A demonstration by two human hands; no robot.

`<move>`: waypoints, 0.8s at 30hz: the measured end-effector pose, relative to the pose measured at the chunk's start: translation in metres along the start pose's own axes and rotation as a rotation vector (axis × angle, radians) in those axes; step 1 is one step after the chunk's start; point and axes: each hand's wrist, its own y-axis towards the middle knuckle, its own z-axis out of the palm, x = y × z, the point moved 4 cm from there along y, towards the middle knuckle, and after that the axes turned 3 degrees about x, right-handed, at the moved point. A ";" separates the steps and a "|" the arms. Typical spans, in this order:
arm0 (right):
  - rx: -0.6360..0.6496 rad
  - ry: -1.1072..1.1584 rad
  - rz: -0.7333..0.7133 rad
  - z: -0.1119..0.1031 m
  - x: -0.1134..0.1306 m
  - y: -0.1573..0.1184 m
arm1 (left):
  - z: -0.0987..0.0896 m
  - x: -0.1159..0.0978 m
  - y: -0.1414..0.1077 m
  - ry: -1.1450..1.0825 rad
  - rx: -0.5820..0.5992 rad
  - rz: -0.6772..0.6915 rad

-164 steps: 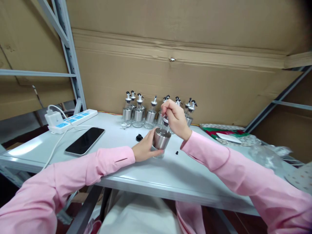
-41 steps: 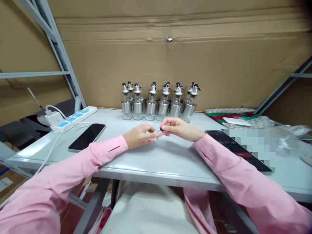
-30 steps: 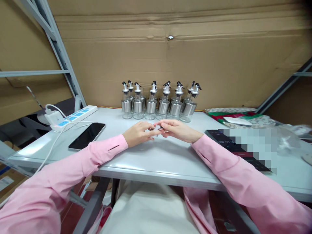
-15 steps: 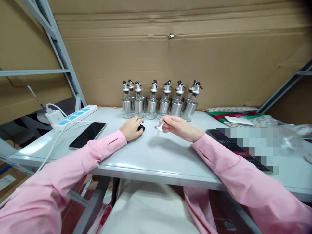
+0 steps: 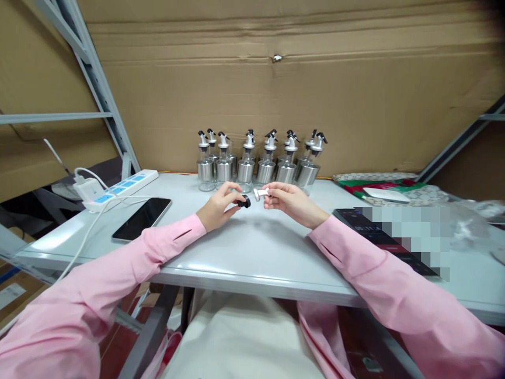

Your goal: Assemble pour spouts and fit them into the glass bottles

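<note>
Between the fingers of my left hand [image 5: 221, 207] is a small black ring-shaped part [image 5: 244, 201], raised off the tabletop. My right hand [image 5: 291, 202] pinches a silver spout piece [image 5: 260, 195], its wide end turned left toward the black part. A narrow gap separates the two pieces. Behind my hands stand several glass bottles with steel sleeves [image 5: 245, 171], fitted with silver and black pourer tops [image 5: 250, 140].
A phone [image 5: 142, 219] and a white power strip [image 5: 122, 189] with cables lie on the left of the table [image 5: 252, 258]. At right are a dark partly pixelated device [image 5: 379, 237], patterned cloth [image 5: 351, 188] and clear plastic [image 5: 469, 223]. Cardboard [image 5: 236, 89] stands behind.
My left hand has lifted the black part off the table and moved it right. The spout piece in my right hand has turned from facing down to facing left.
</note>
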 end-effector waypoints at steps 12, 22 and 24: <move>0.113 0.027 0.020 0.005 0.001 -0.003 | -0.005 -0.013 0.001 0.039 -0.059 0.130; 0.172 0.015 -0.003 0.009 0.002 -0.005 | -0.007 -0.014 0.000 0.064 -0.060 0.140; 0.178 0.015 -0.002 0.010 0.002 -0.006 | -0.007 -0.015 0.001 0.056 -0.055 0.152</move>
